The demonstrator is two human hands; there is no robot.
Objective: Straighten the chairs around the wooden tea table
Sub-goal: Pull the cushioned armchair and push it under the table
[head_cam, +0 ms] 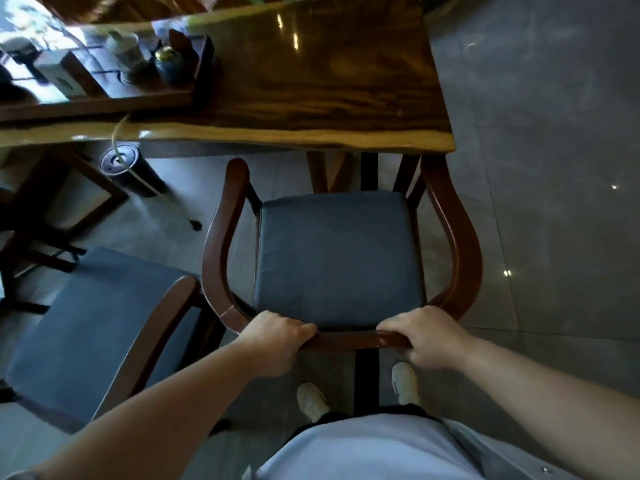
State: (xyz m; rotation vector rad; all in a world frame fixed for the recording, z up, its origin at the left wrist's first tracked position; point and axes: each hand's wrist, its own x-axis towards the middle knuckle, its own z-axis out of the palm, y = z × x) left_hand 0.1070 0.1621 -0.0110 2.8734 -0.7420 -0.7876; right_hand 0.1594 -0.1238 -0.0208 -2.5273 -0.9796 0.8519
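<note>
A dark wooden armchair [221, 237] with a grey seat cushion [339, 258] stands right in front of me, facing the wooden tea table [329, 81]. Its curved arms reach the table's near edge. My left hand [277, 341] and my right hand [429, 337] both grip the top rail of its back, a short gap apart. A second chair [104, 327] with the same grey cushion stands to the left, turned at an angle to the table. Its back rail nearly touches the first chair's left arm.
A dark tea tray [114, 95] with a jar, cups and boxes sits on the table's left part. Under the table stand a black cylinder [121, 164] with a cord and a wooden stool frame [69, 202]. Grey tiled floor lies open to the right. My white shoes show below.
</note>
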